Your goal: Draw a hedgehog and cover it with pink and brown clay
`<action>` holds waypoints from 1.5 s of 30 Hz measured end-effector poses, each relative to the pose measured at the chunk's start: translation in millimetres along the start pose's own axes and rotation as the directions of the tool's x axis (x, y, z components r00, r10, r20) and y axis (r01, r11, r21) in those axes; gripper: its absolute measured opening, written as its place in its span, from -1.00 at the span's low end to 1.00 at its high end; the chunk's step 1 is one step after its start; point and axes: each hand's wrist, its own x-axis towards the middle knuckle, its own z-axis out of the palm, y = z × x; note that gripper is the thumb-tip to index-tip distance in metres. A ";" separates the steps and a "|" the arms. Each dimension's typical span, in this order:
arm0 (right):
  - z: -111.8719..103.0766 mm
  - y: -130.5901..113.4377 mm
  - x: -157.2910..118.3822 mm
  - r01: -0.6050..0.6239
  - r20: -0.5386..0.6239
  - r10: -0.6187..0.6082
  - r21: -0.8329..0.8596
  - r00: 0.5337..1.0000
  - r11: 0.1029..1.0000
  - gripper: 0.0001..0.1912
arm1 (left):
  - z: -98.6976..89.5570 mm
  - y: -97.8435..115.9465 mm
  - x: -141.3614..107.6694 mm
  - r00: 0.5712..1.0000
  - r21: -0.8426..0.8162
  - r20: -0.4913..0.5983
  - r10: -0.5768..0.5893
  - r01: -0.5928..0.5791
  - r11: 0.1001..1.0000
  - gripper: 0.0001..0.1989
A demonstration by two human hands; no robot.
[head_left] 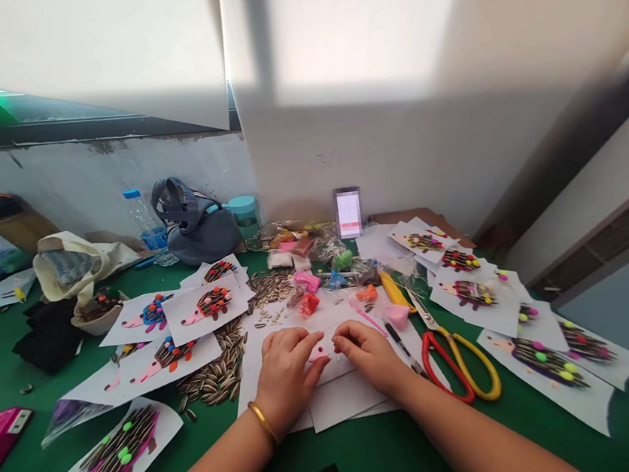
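On the white paper sheets (333, 400) before me lies a small piece of pink clay (319, 350) with a dark dot on it. My left hand (287, 371), with a gold bangle at the wrist, rests over the paper; its thumb and forefinger are apart on either side of the pink clay. To the right, my right hand (370, 354) is closed, thumb and fingertips pressed together above the paper. Anything in that pinch is too small or hidden to make out. A black pen (404, 348) and scissors (445, 338) with red and yellow handles lie beside it.
Sunflower seeds (216, 372) are piled left of the paper. Finished-looking hedgehog pictures (201, 309) lie on both sides. Bagged coloured clay (305, 282), a yellow cutter (395, 289) and a pink stick (366, 315) sit ahead. A phone (349, 213) stands against the wall.
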 end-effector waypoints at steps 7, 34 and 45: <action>8.6 -8.5 -8.2 0.030 0.096 -0.028 -0.027 0.995 0.999 -0.74 | -6.1 6.0 -4.9 0.983 -0.115 -0.141 0.119 -0.136 0.984 -0.86; 10.7 -14.5 -10.0 -0.167 0.248 0.078 0.358 0.965 0.919 -0.70 | -16.8 6.9 -3.7 0.949 -0.199 -0.223 0.222 -0.268 0.943 -0.85; 9.1 -18.2 -11.0 -0.180 0.291 0.067 0.379 0.954 0.908 -0.64 | -20.5 10.2 -3.9 0.937 -0.205 -0.272 0.218 -0.278 0.939 -0.90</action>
